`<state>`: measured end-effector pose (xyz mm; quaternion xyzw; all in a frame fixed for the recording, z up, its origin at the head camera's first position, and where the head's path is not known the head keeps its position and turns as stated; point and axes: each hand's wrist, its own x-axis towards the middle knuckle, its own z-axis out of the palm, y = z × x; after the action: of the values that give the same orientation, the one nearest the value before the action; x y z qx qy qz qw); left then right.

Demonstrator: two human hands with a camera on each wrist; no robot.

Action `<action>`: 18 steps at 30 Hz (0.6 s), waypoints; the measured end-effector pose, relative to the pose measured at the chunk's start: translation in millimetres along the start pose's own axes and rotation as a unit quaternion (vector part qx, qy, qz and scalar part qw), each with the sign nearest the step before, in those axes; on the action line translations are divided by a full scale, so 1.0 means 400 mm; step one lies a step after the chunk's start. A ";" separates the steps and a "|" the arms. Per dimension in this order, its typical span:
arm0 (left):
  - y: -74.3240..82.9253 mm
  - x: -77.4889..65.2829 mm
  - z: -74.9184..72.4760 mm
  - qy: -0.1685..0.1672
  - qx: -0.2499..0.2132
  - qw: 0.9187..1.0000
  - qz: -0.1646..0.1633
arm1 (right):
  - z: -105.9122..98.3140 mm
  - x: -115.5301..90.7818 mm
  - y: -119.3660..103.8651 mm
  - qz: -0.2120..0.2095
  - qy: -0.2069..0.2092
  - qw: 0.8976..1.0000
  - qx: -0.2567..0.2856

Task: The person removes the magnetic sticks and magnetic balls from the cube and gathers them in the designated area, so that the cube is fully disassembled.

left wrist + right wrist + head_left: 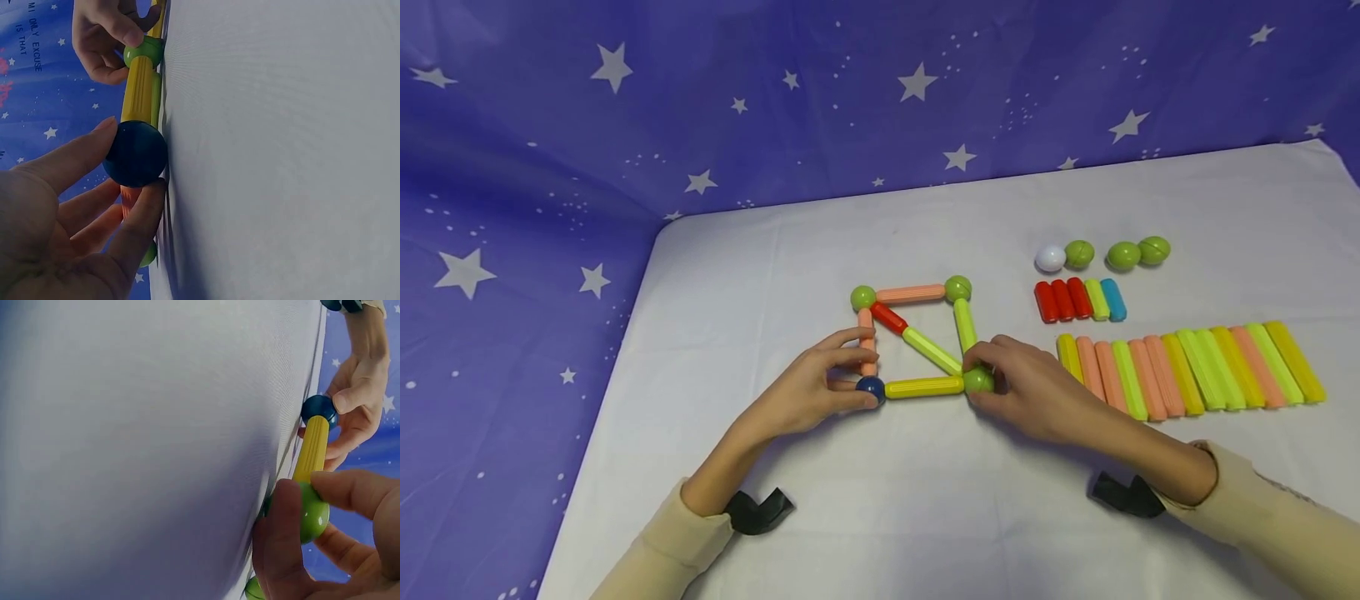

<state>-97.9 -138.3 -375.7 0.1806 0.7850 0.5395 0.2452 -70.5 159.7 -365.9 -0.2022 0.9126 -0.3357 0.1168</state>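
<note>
A flat four-sided frame of sticks and balls lies on the white cloth. My left hand (812,383) pinches the dark blue ball (136,154) at its near left corner between thumb and finger. At the near right corner, my right hand (1033,392) pinches a green ball (314,515). A yellow stick (923,387) joins these two balls. Green balls (863,298) (958,289) form the far corners, with a salmon stick (912,294) between them. A short red stick (889,318) and a lime stick (931,350) make the diagonal. My left fingers partly cover the left salmon stick (867,325).
Right of the frame lie a row of long sticks (1206,371), several short sticks (1078,300), a white ball (1050,258) and several loose green balls (1123,256). A purple star-patterned cloth (850,100) hangs behind the table (760,258). Black straps (760,511) hang by both wrists.
</note>
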 end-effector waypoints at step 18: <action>0.006 0.000 -0.001 0.005 0.008 1.000 -0.012 | -0.008 -0.003 -0.002 0.009 -0.024 0.999 0.040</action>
<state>-98.0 -137.6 -373.2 0.1704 0.7927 0.5310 0.2462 -70.1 161.4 -362.7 -0.1974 0.8969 -0.3662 0.1498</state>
